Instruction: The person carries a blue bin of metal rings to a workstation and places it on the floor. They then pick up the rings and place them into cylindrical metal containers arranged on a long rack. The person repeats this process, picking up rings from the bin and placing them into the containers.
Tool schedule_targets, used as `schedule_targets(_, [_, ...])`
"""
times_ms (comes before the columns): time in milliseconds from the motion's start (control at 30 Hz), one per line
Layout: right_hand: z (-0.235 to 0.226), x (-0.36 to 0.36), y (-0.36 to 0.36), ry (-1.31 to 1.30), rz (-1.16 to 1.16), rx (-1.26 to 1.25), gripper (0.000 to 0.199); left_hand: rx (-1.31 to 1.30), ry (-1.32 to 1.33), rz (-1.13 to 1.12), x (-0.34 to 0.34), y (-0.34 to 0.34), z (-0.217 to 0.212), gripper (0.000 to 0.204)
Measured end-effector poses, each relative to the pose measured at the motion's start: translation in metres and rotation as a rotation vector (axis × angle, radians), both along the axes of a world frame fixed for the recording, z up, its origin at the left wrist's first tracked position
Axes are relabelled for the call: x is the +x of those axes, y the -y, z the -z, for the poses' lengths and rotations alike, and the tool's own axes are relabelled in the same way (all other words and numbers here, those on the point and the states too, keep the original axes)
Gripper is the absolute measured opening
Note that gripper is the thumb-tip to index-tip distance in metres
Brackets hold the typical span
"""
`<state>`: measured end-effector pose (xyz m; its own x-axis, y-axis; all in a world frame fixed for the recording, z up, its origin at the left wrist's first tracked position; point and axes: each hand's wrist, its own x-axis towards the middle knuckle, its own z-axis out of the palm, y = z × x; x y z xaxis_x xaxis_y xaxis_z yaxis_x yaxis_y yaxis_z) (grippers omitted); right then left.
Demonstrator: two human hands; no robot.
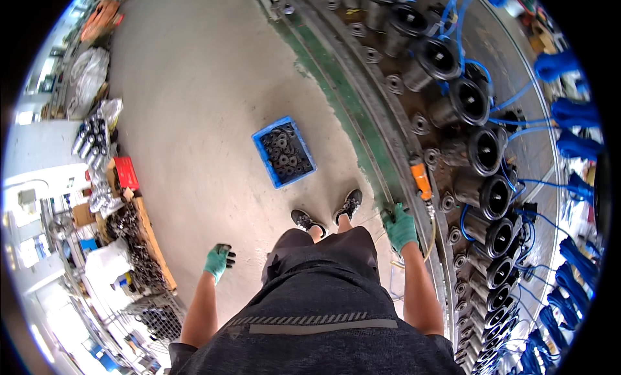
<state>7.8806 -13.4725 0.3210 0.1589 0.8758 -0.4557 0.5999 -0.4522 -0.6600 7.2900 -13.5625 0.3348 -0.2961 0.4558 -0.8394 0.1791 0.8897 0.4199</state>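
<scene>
My left hand [218, 261], in a green glove with dark fingertips, hangs over the floor at my left side. Its fingers are loosely bent and apart, with nothing seen in them. On the right, my right hand [400, 228] in a matching glove is at the near edge of the long workbench [383, 97]. Its fingers point forward and look spread; whether they touch the edge I cannot tell. Just beyond it lies an orange air tool [421, 179] with a yellowish hose [431, 236]. Dark metal cylinders [469, 102] with flanged ends stand in a row on the bench.
A blue crate [261, 154] of dark ring-shaped metal parts sits on the floor ahead of my shoes [348, 205]. Small flanged parts [420, 124] line the bench edge. Blue hoses [527, 121] hang beyond the cylinders. At left are a red box [127, 173] and heaped metal parts [132, 236].
</scene>
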Motion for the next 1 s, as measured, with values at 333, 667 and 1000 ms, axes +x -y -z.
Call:
schedule_targets(333, [0.011,-0.064,-0.013,0.182,-0.411,-0.073,0.029,0.111,0.1,-0.291,-0.117,0.021,0.107,0.014])
schedule_targets(667, [-0.022,-0.097,-0.1,0.322,-0.491,-0.143,0.033,-0.174,0.266,-0.84,-0.126,0.294,0.141,0.018])
schedule_targets(1000, [0.144,0.053,0.005,0.432,-0.73,-0.263,0.027,0.334,0.081,-0.575,-0.216,-0.098,0.166,0.008])
